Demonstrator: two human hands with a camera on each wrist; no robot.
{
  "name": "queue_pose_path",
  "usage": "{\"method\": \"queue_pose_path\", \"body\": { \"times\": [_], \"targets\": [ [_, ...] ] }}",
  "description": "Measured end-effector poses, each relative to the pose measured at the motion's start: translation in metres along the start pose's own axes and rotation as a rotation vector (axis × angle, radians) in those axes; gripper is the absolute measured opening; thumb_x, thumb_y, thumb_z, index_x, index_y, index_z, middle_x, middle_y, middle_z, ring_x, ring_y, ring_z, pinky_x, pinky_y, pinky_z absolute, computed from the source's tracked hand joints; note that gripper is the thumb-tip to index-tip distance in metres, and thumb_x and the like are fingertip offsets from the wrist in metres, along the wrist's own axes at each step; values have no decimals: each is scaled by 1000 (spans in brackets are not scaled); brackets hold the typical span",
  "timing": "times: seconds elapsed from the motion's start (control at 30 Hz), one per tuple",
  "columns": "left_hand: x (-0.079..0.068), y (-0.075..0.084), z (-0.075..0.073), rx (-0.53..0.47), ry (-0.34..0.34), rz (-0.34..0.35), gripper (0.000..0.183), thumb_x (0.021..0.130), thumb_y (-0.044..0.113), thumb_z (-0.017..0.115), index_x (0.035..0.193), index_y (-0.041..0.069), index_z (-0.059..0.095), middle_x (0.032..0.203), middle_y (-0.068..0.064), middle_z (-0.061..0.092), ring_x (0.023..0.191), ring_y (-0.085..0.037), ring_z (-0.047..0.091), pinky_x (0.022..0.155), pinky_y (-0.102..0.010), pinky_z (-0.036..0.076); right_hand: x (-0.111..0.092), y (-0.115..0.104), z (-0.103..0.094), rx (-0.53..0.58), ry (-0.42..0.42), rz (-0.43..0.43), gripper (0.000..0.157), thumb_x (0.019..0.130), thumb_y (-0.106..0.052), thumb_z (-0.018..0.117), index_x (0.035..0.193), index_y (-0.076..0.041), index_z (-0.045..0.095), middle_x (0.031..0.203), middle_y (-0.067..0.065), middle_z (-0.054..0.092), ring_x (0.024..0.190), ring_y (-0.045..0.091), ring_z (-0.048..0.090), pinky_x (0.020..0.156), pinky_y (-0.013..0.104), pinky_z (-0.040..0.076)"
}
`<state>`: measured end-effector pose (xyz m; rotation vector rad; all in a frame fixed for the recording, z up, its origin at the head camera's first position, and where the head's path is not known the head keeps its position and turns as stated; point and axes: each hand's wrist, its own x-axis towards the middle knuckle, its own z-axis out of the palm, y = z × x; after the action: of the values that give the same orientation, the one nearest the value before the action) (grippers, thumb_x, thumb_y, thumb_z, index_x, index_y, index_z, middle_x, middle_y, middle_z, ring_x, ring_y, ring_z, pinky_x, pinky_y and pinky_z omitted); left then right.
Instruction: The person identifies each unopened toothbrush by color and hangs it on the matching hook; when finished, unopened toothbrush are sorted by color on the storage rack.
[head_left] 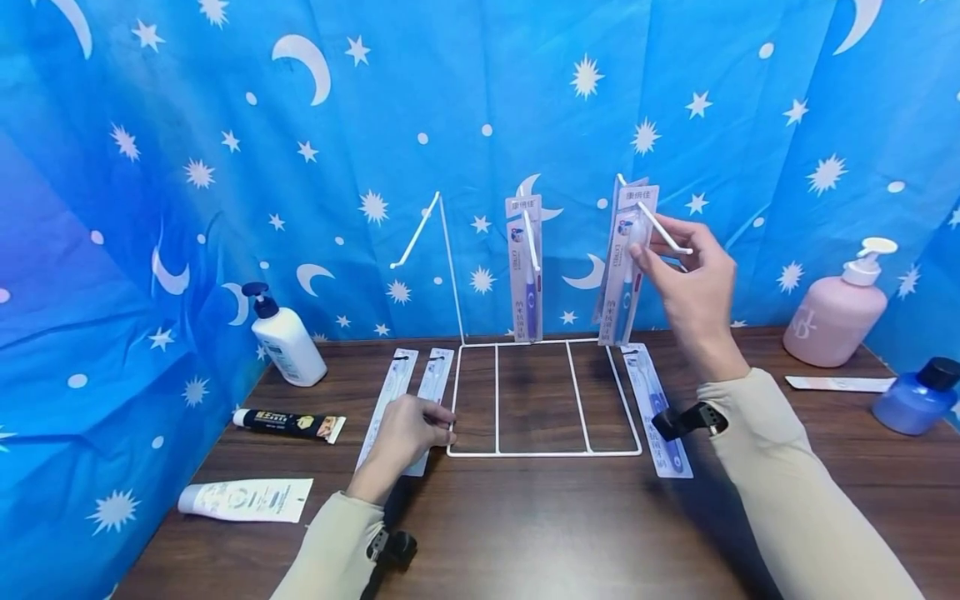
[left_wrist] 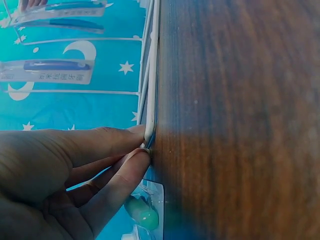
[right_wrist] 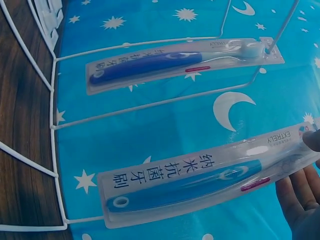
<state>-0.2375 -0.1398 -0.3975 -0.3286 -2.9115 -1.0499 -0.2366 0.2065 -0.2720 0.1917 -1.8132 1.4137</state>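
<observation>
Right hand (head_left: 701, 283) pinches a blister pack (right_wrist: 220, 156) containing a blue toothbrush (right_wrist: 187, 187); left hand (head_left: 408, 432) pinches the white wire rack (head_left: 543, 454).

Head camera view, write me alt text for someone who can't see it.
A person's right hand holds a packaged toothbrush on the rightmost hook of a white wire rack, while the left hand pinches its base at left. Another hangs on the middle hook, and three more lie on the wooden table before a starry blue cloth.

Glossy clear plastic covers the toothbrush packs (right_wrist: 182, 185); the rack (head_left: 543, 454) looks smooth coated metal, the bench (head_left: 540, 533) sheeny wood, the backdrop (head_left: 420, 83) creased cloth.
</observation>
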Motion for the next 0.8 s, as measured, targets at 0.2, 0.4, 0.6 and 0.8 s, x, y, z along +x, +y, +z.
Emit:
{"method": "queue_pose_path", "body": {
  "times": [0.2,0.4,0.6,0.8],
  "targets": [
    [1,1,0,-6,-1,-19,19,68,8,86,84,10,78,67,5,66,63,-10,56,57,-28,43,1,12,-4,15,1,42,42,87,-17,73,128,-17,63,118,7,62,101,16,61,84,22,49],
    [1,3,4,-12,6,-19,19,68,7,86,84,10,78,68,5,66,63,-10,56,58,-28,43,-3,-5,-13,0,-24,49,38,88,-13,72,126,-12,65,117,8,66,100,15,62,82,19,48],
    [1,4,5,-6,2,-32,19,67,8,87,84,11,78,67,6,66,65,-10,56,59,-28,43,2,15,-34,-42,-53,90,40,87,-15,73,126,-9,64,110,3,67,95,12,63,79,16,47],
    [2,3,-1,12,4,-36,19,68,8,87,85,10,78,68,5,67,65,-10,57,61,-28,44,9,40,-53,9,-147,239,41,87,-16,73,125,-4,63,103,-1,69,88,8,66,74,15,49]
  ]
}}
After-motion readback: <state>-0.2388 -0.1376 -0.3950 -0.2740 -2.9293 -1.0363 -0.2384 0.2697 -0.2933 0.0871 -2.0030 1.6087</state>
